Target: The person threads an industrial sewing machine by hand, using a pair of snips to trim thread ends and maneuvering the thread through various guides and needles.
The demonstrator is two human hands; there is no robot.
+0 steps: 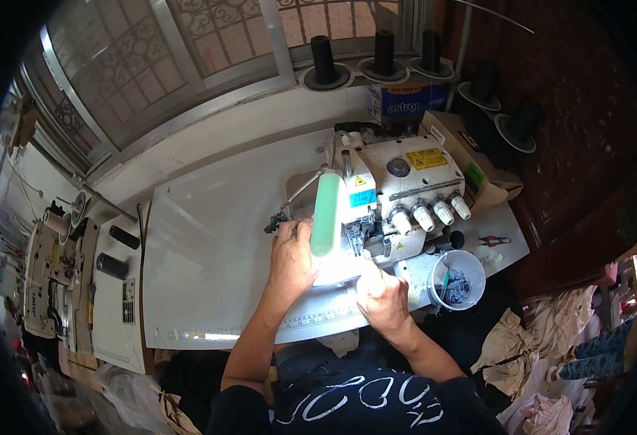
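A white overlock sewing machine (420, 170) stands on the table, with several white tension knobs along its front. A pale green lamp (326, 214) hangs before its needle area and throws strong glare there. My left hand (293, 261) rests left of the lamp, its fingers bent and closed, the tips partly hidden by the lamp. My right hand (382, 297) is at the machine's front edge, closed in a pinch, with the thumb side toward the needle area. What either hand holds is lost in the glare and behind the fingers.
A white bucket (436, 297) with dark scraps stands right of my right hand. Red-handled thread snips (494, 241) lie beyond it. Black thread cones (323, 61) stand at the back. A cardboard box (471, 159) sits behind the machine. Another sewing machine (43, 283) is far left.
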